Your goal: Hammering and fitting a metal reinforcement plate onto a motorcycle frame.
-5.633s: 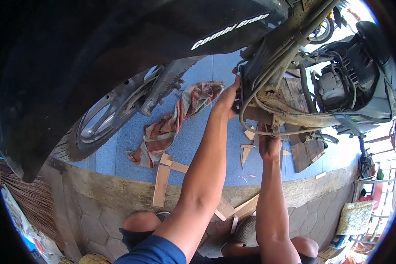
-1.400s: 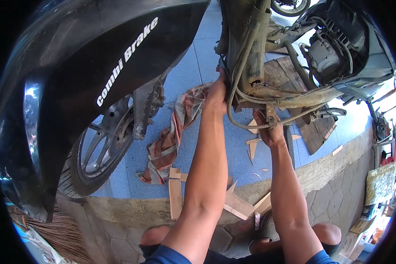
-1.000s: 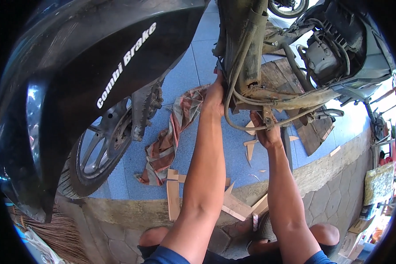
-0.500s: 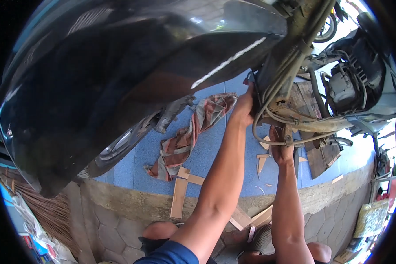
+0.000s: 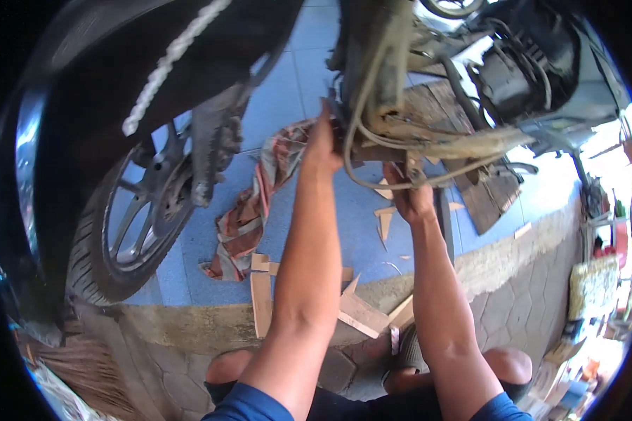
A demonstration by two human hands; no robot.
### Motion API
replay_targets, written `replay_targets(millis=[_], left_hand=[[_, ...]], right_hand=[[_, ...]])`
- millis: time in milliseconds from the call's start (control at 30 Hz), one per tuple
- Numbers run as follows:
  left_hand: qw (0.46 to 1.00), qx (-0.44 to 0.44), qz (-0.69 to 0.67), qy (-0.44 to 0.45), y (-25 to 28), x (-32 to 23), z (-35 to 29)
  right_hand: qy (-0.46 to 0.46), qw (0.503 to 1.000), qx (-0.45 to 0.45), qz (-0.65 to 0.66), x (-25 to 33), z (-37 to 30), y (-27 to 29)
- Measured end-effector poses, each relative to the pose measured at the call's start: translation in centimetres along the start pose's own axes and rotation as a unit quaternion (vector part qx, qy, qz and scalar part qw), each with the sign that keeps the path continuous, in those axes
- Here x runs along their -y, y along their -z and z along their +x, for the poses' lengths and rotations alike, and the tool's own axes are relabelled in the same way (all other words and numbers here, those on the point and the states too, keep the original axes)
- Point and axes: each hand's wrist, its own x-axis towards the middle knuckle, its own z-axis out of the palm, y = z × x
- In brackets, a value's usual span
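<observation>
My left hand (image 5: 321, 146) reaches up to the left side of the motorbike's bare frame (image 5: 393, 130). It is closed against a dark, flat-looking part there, whose shape I cannot make out. My right hand (image 5: 412, 199) is under the lower frame tube, beside a small metal bracket (image 5: 414, 167). Its fingers curl upward and are partly hidden behind the bracket and a cable. A long cable (image 5: 354, 154) loops down between my hands. The bike's front wheel (image 5: 137, 217) stands to the left, below a dark glossy body panel (image 5: 70, 91) with a white twisted strip hanging across it.
A crumpled striped cloth (image 5: 249, 210) lies on the blue tiled floor (image 5: 288, 84). Cardboard pieces (image 5: 261, 302) are scattered along the concrete edge (image 5: 203, 316). Wooden boards (image 5: 446, 119) lie under the bike. The engine (image 5: 502, 77) is exposed at the right. A broom (image 5: 95, 368) is at lower left.
My view has turned, so the frame and both hands appear further left and higher. More of the front wheel shows. Both hands remain at the same places on the frame.
</observation>
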Motion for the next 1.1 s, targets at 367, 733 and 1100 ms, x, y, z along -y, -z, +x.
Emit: replay_targets(millis=[367,733,1100], left_hand=[[0.999,-0.035,-0.035,-0.007,1.9,0.1,-2.6],[0.999,-0.028,0.043,-0.017,0.3,-1.3,-2.4],[0.997,-0.029,0.053,-0.05,-2.7,-0.3,-3.4]], right_hand=[[-0.036,0.998,-0.024,-0.048,-1.1,-2.0,-1.4],[-0.035,0.999,-0.007,0.01,-1.4,-1.7,-2.6],[-0.044,0.997,0.019,0.054,-1.4,-1.3,-1.4]])
